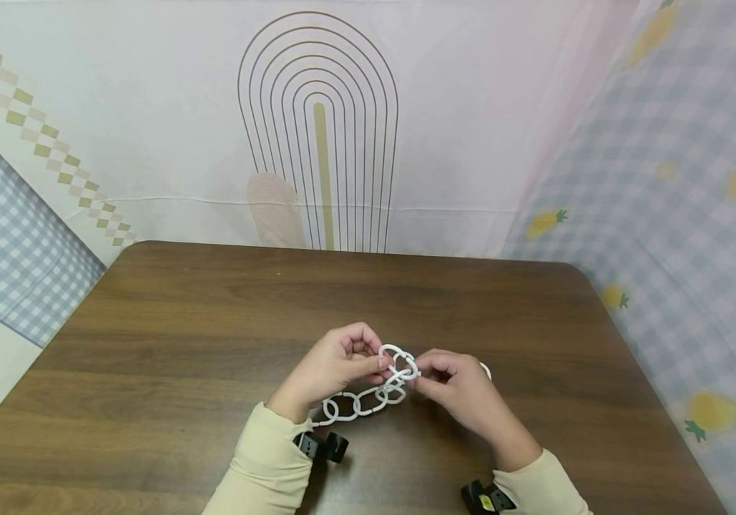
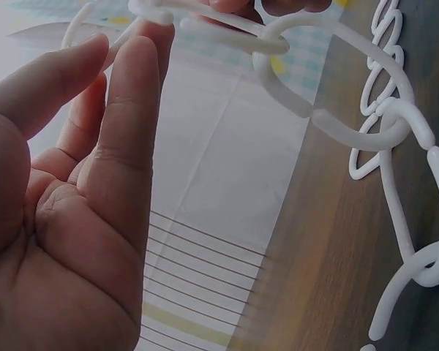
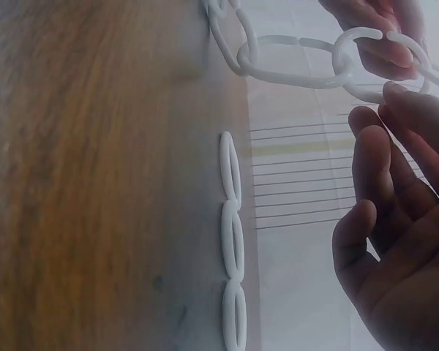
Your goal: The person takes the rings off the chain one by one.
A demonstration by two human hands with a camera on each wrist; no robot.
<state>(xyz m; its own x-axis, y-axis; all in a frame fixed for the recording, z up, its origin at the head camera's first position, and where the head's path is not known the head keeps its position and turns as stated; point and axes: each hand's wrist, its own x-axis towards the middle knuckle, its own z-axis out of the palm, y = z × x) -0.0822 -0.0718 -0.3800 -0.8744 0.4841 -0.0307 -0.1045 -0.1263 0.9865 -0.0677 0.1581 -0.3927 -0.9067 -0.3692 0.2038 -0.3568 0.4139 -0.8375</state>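
Note:
A white plastic chain (image 2: 351, 139) of open-seamed oval links hangs between both hands above the table. My left hand (image 1: 335, 365) pinches a link at its raised end with thumb and fingertips. Facing it, my right hand (image 1: 464, 390) pinches a neighbouring link between thumb and index finger; its other fingers are loosely bent in the right wrist view. Several links trail down toward the left wrist in the head view. More chain links (image 3: 233, 241) lie in a row on the table in the right wrist view, mostly hidden behind the right hand in the head view.
The brown wooden table (image 1: 213, 300) has rounded far corners. Behind it hangs a pale patterned cloth (image 1: 470, 129), with a checked cloth (image 1: 676, 236) on the right. A black wrist camera (image 1: 337, 448) sits on the left sleeve, another black camera (image 1: 473, 496) on the right.

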